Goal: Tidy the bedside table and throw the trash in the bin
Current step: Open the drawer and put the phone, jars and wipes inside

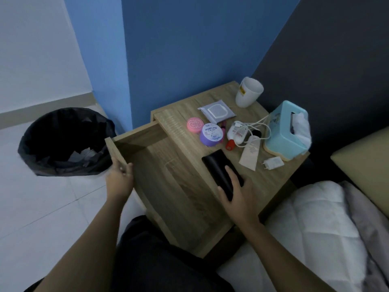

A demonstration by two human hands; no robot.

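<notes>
- Right hand [237,192] has its grip around a black wallet [221,171] lying on the table [280,178], long axis pointing away.
- Left hand [120,175] clasps the open drawer [168,175] front; drawer lies just left of the wallet.

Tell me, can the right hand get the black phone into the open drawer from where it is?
Probably yes. The right hand already grips the black phone at the tabletop's near edge, and the drawer beside it looks open and bare, with the left hand only on its far side wall.
</notes>
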